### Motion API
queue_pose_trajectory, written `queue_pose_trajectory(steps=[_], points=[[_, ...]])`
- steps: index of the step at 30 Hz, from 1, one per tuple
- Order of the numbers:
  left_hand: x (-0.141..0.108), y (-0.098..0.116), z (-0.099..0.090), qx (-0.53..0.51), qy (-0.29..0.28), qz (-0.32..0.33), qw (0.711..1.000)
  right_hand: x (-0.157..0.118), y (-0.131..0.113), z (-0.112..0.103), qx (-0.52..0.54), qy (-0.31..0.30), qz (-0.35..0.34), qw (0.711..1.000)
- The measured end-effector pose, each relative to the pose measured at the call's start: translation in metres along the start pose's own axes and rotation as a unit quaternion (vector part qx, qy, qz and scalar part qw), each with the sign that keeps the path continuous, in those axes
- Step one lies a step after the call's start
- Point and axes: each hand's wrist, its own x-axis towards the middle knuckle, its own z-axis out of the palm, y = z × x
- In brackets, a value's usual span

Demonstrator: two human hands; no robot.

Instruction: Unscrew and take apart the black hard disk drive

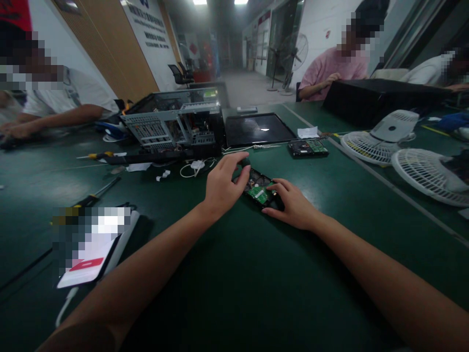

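A hard drive [259, 194] lies on the green table in front of me, its green circuit board facing up. My right hand [295, 205] grips its near right end, with the thumb along the near edge and fingers over the board. Above the drive's far left corner, my left hand [224, 185] is closed in a pinch. A small dark piece [245, 162] shows between its thumb and fingertips, too dim to name. Whether that piece touches the drive I cannot tell.
Beyond my hands stand an opened computer case [172, 128] and a black side panel [259, 128]. Another hard drive [308, 148] lies to the right, near white fans [370, 139]. On the left are a phone [86, 264] and a screwdriver [88, 200]. People sit across the table.
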Motion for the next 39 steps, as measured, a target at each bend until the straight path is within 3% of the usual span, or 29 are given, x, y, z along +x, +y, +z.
queue_pose_trajectory(steps=[11,20,31,39], points=[[-0.0005,-0.0005,0.0002,0.009,-0.002,0.009,1.0,-0.0007,0.0001,0.0002,0.006,0.002,0.002,1.0],[-0.0044,0.0003,0.0047,-0.064,0.0,-0.023,0.998,-0.0004,-0.0001,0.0001,-0.001,-0.001,0.002,1.0],[-0.007,0.0027,0.0065,-0.074,-0.024,-0.031,0.996,-0.0007,-0.0003,-0.0005,-0.002,0.004,0.002,1.0],[-0.0032,0.0012,0.0031,-0.031,0.014,-0.005,0.999,-0.0015,0.0014,0.0005,-0.004,0.003,0.001,1.0]])
